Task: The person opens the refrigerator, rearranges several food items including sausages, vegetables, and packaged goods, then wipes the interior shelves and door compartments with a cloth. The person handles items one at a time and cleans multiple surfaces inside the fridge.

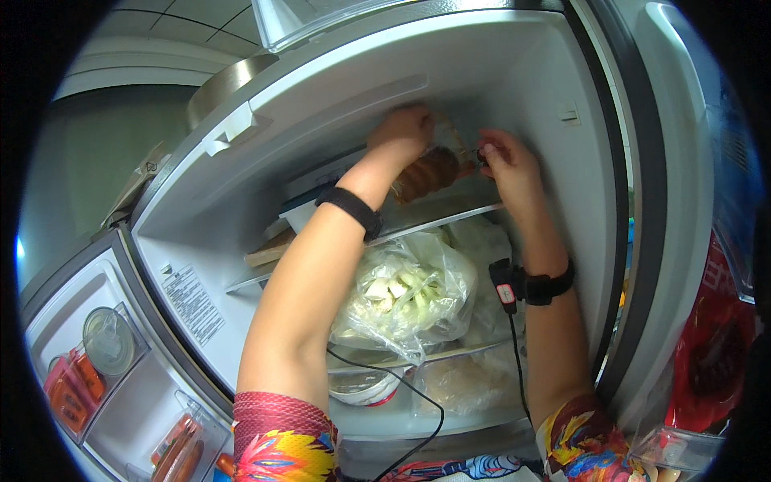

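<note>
Both my hands reach deep into an open refrigerator compartment. My left hand point(406, 129) is curled near the back wall, above a brownish ridged bundle point(427, 175) on the upper shelf; its fingers are partly hidden. My right hand point(506, 156) pinches a small dark thing point(482, 158), too small to identify, just right of that bundle. A thin light strand point(452, 129) runs between the hands. Below the shelf, a clear plastic bag point(415, 289) holds pale green and white vegetable stalks. Black bands circle both wrists, and a black cable hangs from the right one.
The glass shelf edge point(433, 223) crosses below my hands. A lidded container point(307, 202) stands at the shelf's left. Lower down are a round tub point(364, 388) and another plastic bag point(464, 382). The left door point(138, 397) holds jars and packets; a red package point(711, 355) is at right.
</note>
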Demonstrator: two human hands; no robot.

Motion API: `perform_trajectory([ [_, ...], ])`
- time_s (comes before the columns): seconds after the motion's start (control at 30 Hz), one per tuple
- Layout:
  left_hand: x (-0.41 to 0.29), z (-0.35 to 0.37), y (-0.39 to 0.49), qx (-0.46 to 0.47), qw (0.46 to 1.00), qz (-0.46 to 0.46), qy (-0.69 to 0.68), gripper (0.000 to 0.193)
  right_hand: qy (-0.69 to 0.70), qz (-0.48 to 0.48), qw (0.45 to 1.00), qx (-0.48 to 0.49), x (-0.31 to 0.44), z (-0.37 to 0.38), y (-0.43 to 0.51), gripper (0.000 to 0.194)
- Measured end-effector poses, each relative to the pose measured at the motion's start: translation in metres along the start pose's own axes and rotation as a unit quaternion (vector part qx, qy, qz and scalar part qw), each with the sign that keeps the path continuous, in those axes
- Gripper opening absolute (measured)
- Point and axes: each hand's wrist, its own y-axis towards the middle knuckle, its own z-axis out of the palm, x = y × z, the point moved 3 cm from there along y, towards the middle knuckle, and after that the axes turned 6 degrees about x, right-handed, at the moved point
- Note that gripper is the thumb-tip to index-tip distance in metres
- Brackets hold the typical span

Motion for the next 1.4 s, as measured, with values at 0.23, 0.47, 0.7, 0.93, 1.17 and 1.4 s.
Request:
perform_trajectory([
  [0.23, -0.008, -0.047, -0.058, -0.06, 0.986, -0.022, -0.151, 0.019, -0.181, -0.093, 0.977, 0.068, 0.002, 0.007, -0.006, 0.051],
  [0.47, -0.046, -0.089, -0.132, -0.167, 0.954, 0.021, -0.248, 0.021, -0.062, -0.028, 0.974, 0.216, 0.037, 0.032, -0.024, 0.051],
  [0.7, -0.073, -0.135, -0.201, -0.286, 0.917, 0.058, -0.272, 0.021, -0.236, -0.276, 0.92, 0.148, 0.099, 0.056, -0.059, 0.037],
  [0.93, -0.135, -0.193, -0.277, -0.428, 0.888, 0.143, 0.085, 0.039, 0.081, -0.185, 0.951, 0.232, 0.13, 0.107, -0.087, 0.039],
  [1.17, -0.222, -0.199, -0.342, -0.331, 0.934, 0.113, 0.072, 0.036, 0.288, -0.135, 0.888, 0.331, 0.194, 0.163, -0.123, 0.035],
  [1.4, -0.265, -0.254, -0.381, -0.142, 0.984, 0.036, 0.098, 0.026, 0.21, -0.286, 0.847, 0.397, 0.274, 0.229, -0.142, 0.042],
])
